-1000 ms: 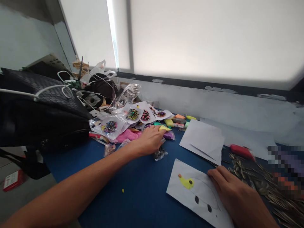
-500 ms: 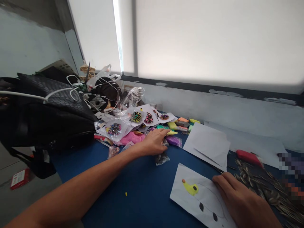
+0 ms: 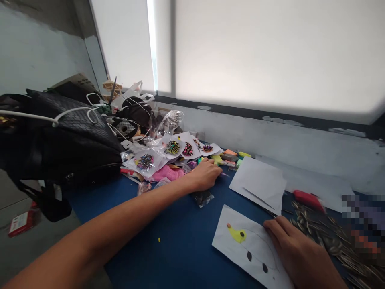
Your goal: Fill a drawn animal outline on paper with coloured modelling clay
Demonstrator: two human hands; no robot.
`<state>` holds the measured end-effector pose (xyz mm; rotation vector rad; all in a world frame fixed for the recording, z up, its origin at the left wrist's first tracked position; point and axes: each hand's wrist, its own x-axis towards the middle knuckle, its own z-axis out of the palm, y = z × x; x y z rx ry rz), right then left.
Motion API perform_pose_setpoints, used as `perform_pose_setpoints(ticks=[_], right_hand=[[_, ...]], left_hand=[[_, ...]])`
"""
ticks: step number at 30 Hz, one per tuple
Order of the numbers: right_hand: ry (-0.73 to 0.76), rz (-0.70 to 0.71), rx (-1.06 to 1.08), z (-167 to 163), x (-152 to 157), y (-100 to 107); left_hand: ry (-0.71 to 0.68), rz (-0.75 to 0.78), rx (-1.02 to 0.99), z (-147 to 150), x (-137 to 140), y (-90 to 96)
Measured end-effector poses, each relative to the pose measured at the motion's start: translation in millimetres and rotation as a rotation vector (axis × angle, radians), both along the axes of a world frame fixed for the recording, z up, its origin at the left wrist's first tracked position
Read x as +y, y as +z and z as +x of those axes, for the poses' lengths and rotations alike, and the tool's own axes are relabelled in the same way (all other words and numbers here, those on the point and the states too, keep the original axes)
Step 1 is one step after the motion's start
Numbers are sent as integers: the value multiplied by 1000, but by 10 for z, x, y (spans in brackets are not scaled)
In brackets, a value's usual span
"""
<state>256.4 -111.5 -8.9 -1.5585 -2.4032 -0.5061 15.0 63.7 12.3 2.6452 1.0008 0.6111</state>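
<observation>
Left hand [image 3: 207,175] curls over small clay packets [image 3: 221,159] just beyond the white drawing sheet [image 3: 248,245]; whether it grips 1 cannot be told. Right hand [image 3: 296,252] rests flat on that sheet on the blue table [image 3: 168,237].

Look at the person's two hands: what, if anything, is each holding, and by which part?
Left hand reaches among the small clay packets; whether it grips one cannot be told. Right hand holds nothing, resting flat on the right edge of the paper sheet.

Bright frosted window [image 3: 255,52] above a pale wall [image 3: 300,146] — blue table [image 3: 180,241].
</observation>
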Motion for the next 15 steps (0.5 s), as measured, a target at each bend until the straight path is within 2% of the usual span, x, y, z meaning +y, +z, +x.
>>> perform_pose_setpoints(ticks=[3,10,15], right_hand=[[-10,14,0,-21,0,3],[-1,-14,-12,60,-2,-34],[8,-7,-9,64,-5,-28]], left_hand=[[-1,-122,-212,-58,-20,108],[-146,-553,-622,-148,-144,285],[-93,-691,-828,-255,-14,325]])
